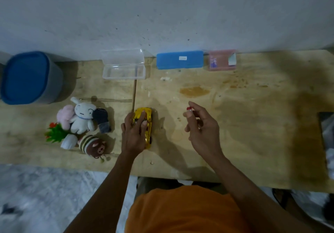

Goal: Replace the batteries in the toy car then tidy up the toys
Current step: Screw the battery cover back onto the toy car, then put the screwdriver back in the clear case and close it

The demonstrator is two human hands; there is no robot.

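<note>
Toy car (146, 124), gold and shiny, sits on the wooden table (253, 124) near the front edge, roughly at centre from where I watch. My left hand (132, 137) lies over its roof and near side, fingers curled round the body and gripping it, which I judge is to steady it for the battery work. At 3 o'clock from the car, a little apart and lifted off the table, my right hand (202, 126) pinches a small battery (189, 110) with a red end between thumb and fingertips, tip pointing up. I cannot tell whether it is a fresh cell or a spent one. Both forearms reach in from 6 o'clock, the left wrist almost straight, the right bent back. At 9 o'clock from the car the soft toys (81, 124) lie heaped beside a blue bin (29, 78) at 10 o'clock. An open clear case (123, 70) stands at 12 o'clock, with a blue box (179, 60) at 1 o'clock.
</note>
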